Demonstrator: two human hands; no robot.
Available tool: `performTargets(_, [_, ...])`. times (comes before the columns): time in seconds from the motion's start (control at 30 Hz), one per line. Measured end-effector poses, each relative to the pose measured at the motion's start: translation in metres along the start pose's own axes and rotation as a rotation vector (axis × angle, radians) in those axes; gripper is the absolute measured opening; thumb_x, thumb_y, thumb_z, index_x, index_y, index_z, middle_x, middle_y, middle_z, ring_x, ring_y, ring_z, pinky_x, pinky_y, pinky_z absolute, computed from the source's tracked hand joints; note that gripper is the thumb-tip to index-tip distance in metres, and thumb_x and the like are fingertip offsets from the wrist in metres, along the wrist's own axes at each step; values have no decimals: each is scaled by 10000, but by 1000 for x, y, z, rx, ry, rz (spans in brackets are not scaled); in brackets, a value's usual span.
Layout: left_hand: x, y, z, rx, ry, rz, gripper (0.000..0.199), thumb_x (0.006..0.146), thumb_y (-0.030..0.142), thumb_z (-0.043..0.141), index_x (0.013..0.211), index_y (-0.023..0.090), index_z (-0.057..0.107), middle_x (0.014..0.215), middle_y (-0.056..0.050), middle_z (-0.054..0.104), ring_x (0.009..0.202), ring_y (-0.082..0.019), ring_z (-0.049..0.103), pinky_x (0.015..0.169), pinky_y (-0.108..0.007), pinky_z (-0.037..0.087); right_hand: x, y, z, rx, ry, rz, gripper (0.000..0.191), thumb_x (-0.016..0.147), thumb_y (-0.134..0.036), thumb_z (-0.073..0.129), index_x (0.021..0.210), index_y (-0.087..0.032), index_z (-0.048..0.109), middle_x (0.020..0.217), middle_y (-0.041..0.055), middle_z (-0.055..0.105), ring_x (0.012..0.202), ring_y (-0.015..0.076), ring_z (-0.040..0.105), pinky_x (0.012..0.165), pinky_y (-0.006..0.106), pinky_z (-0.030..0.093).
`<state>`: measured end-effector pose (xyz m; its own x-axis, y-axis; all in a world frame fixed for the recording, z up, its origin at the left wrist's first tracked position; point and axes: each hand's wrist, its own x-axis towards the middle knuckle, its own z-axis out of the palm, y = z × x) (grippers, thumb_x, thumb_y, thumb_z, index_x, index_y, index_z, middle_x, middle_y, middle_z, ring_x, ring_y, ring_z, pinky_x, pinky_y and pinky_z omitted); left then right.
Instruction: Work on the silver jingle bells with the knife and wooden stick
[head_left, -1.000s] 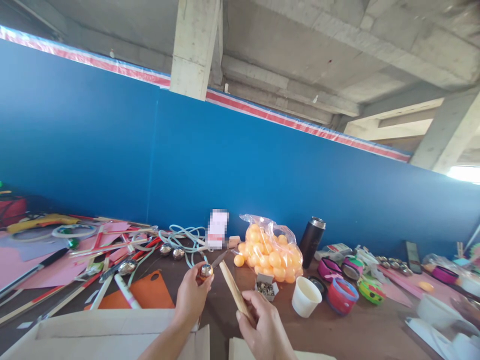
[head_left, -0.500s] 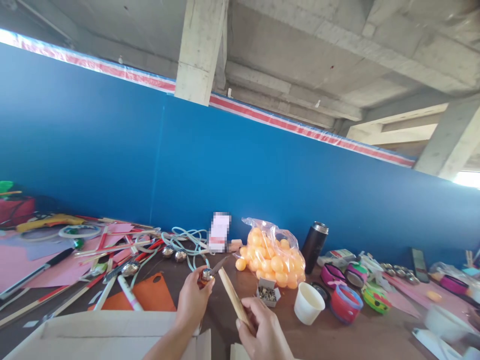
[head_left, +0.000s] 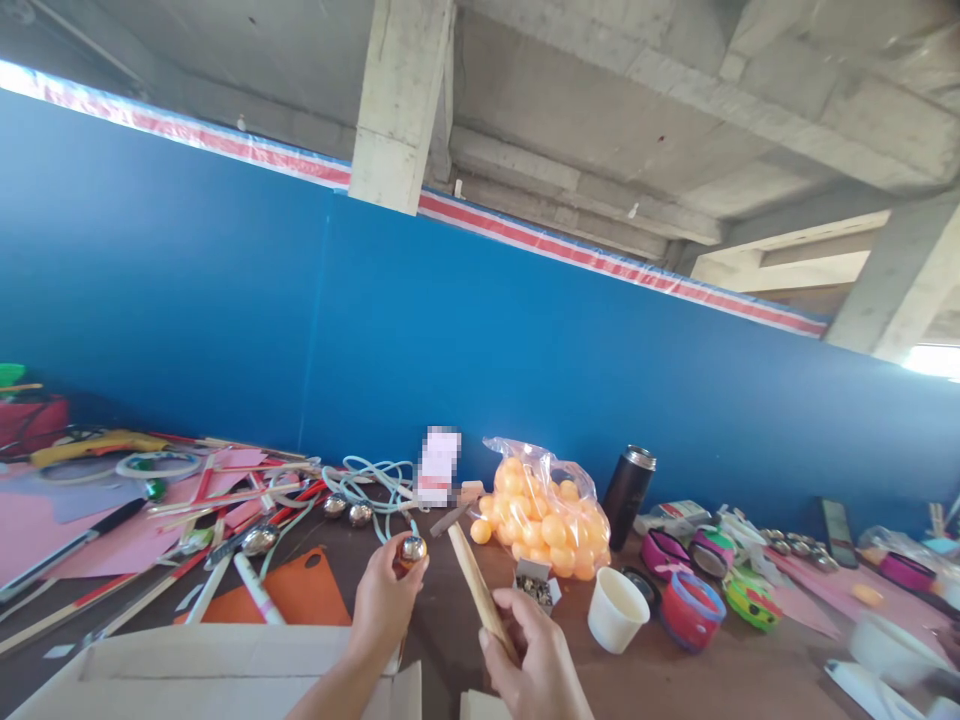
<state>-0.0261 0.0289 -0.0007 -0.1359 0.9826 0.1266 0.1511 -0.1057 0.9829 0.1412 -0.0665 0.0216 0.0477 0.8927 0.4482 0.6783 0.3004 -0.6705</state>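
My left hand (head_left: 388, 598) is closed around a shiny metal ball (head_left: 413, 549), whose rounded top shows between the fingertips. What lies under the ball is mostly hidden by my fingers. In my right hand (head_left: 534, 655) is a hammer (head_left: 474, 580), gripped low on its pale wooden handle. The dark hammer head points left, a little above and to the right of the ball, apart from it. Just beyond my right hand, a small open box (head_left: 534, 585) holds many tiny metal pieces.
A clear bag of orange balls (head_left: 551, 520) stands behind the box. To its right are a black bottle (head_left: 631, 495) and a white cup (head_left: 618, 610). Cardboard (head_left: 210, 670) lies at front left, near an orange sheet (head_left: 300, 590). More metal balls (head_left: 360, 514) sit by a pale blue cord (head_left: 367, 468).
The hammer head has moved up and slightly right, away from the metal ball. My right hand has shifted slightly right; my left hand has stayed nearly still.
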Motion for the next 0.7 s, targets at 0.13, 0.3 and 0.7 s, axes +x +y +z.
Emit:
performTargets(0.13, [2, -2, 0, 0, 8, -4, 462, 658, 399, 552, 1051, 157, 542, 871, -53, 664, 683, -158, 636, 589, -248, 506, -1, -2, 1, -36, -38, -30, 193, 663, -165, 506, 838, -191, 582, 751, 22, 609, 621, 147, 560, 572, 209, 435])
performTargets(0.3, [2, -2, 0, -24, 7, -13, 449, 670, 428, 544, 1033, 163, 550, 883, -50, 671, 689, -153, 636, 584, -240, 514, -1, -3, -1, -51, -47, -24, 201, 676, -169, 501, 864, -183, 572, 770, 31, 618, 644, 151, 570, 559, 201, 430])
performTargets(0.7, [1, -2, -1, -16, 6, -7, 433, 664, 427, 558, 1005, 161, 556, 898, -58, 658, 692, -156, 634, 574, -243, 520, 0, 2, 1, -45, -4, -43, 197, 670, -181, 507, 850, -184, 584, 713, 18, 608, 607, 150, 561, 538, 203, 428])
